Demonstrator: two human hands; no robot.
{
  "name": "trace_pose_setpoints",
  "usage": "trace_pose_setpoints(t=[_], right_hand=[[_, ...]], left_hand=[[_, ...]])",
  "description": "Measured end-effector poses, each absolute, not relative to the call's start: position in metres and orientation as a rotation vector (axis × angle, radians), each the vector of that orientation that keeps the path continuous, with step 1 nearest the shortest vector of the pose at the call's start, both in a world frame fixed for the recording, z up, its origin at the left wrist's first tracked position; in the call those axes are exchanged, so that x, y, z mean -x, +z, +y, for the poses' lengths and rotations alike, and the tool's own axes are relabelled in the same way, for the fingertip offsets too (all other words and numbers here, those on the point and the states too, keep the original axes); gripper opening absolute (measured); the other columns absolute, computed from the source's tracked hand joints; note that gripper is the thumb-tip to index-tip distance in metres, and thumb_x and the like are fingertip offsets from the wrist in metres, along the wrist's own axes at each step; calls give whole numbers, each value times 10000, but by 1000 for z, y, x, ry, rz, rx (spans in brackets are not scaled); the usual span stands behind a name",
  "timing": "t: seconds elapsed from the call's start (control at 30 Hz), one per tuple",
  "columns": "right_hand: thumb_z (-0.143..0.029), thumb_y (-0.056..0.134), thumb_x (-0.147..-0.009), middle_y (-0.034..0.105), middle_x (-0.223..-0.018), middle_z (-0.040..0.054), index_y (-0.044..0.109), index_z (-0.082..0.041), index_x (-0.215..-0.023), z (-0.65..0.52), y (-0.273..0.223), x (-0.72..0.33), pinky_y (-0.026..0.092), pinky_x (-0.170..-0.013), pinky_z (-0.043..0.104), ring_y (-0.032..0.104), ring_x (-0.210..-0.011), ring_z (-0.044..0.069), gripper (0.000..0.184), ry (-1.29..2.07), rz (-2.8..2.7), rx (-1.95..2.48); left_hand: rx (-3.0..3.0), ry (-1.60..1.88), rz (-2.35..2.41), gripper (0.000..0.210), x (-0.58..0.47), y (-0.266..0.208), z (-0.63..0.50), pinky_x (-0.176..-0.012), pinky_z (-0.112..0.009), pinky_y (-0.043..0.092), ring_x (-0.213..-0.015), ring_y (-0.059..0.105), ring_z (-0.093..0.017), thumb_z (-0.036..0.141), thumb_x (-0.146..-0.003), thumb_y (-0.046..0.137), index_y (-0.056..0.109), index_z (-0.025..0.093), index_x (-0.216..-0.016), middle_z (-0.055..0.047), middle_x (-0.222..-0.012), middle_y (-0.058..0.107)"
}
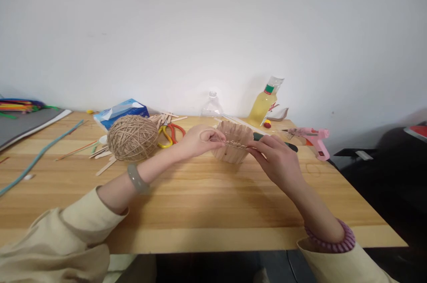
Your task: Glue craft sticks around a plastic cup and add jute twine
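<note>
A small holder made of upright wooden craft sticks [231,156] stands on the table between my two hands. Across its front runs a braided length of twine [236,144]. The fingers of my left hand [204,139] are pinched on the braid's left end, with a loop of loose twine around them. At the other end, my right hand [280,156] pinches the braid between thumb and fingers, close to the holder's right side. To the left of my left hand sits a big ball of twine [133,138], beside scissors with yellow and orange handles [176,132].
A pink glue gun [318,143] lies on the right. Behind are a bottle of yellow liquid [262,107] and a clear bottle [211,106]. Loose craft sticks [106,166], a blue packet [125,110], and a blue cord [43,153] lie left. The wooden table [187,212] ends near me.
</note>
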State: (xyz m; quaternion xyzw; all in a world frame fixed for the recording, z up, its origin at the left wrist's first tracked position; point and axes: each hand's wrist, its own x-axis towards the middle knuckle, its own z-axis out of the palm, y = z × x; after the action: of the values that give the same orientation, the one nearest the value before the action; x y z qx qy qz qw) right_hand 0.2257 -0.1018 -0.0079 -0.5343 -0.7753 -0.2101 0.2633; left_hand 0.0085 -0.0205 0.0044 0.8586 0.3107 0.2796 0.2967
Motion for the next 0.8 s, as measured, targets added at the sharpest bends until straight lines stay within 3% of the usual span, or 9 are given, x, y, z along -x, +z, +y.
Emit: trace_pose_setpoints(t=[0.23,0.33,0.47,0.63,0.8], right_hand=[[-262,572,-827,635,-1011,99,623,-191,-1000,-99,-2,-220,441,-832,411,523,-954,246,194,-457,-2214,1274],[-277,590,-819,639,-966,105,601,-183,-995,-102,-4,-213,459,-803,405,538,-927,245,200,-476,-2132,1232],[-200,547,-846,642,-807,64,582,-197,-899,-111,-5,-202,486,-698,325,579,-788,191,64,-370,-1996,1171],[-269,539,-847,673,-894,70,603,-202,-983,-116,3,-181,489,-732,348,602,-839,206,164,21,-1973,1243],[-310,556,-812,699,-790,30,671,-207,-867,-113,14,-159,481,-600,275,606,-674,157,163,674,-1776,1358]], left_hand=[[-2598,912,850,129,-10,2,-20,-827,-312,381,-899,508,-190,330,-737,654,703,231,-804,-22,-885,592],[-2574,968,833,119,-11,-1,-20,-836,-312,384,-915,504,-188,307,-753,646,715,232,-815,-30,-901,602],[-2436,1048,750,142,-5,2,-27,-793,-298,409,-884,532,-179,306,-780,615,718,220,-826,-42,-874,613],[-2080,955,677,101,4,11,-46,-775,-294,451,-805,597,-166,245,-746,639,704,183,-792,-45,-822,690],[-1808,908,813,113,16,18,-52,-627,-241,445,-672,582,-129,218,-651,696,670,152,-740,-23,-750,668]])
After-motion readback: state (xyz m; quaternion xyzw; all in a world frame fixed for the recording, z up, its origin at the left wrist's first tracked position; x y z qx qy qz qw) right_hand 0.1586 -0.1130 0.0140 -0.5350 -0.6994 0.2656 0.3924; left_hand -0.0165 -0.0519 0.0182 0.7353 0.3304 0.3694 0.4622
